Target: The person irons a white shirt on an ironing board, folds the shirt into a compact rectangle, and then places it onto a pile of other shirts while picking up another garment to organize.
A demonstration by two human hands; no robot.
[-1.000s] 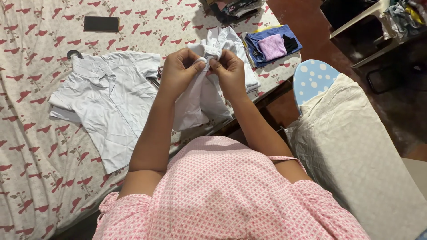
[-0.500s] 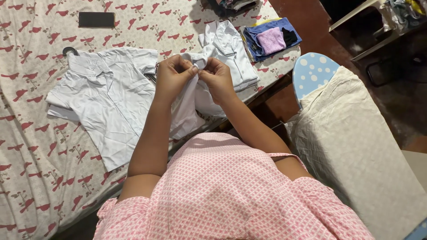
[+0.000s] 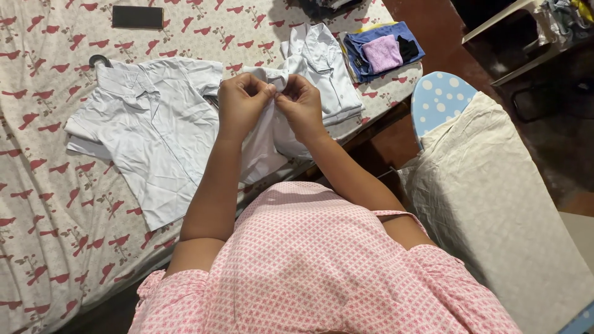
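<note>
The left hand and right hand have closed together: one second ago they gripped the pale white cotton garment slightly apart; now the fingertips nearly touch, pinching one small fold at its top edge. The bunched cloth has drawn narrower beneath them.

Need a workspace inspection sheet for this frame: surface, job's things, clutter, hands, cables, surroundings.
Surface: bedsheet, cream with red bird print, wrinkled.
Job's things: pale shirt held up by its top edge in both hands.
Clutter: flat shirt on a hanger, folded shirt, folded stack of blue, pink and black cloth, dark phone.
Hands: left hand and right hand meet in a pinch grip on the pale shirt.
Cables: nothing seen.
Surroundings: ironing board with beige cover at right, reddish floor.
</note>
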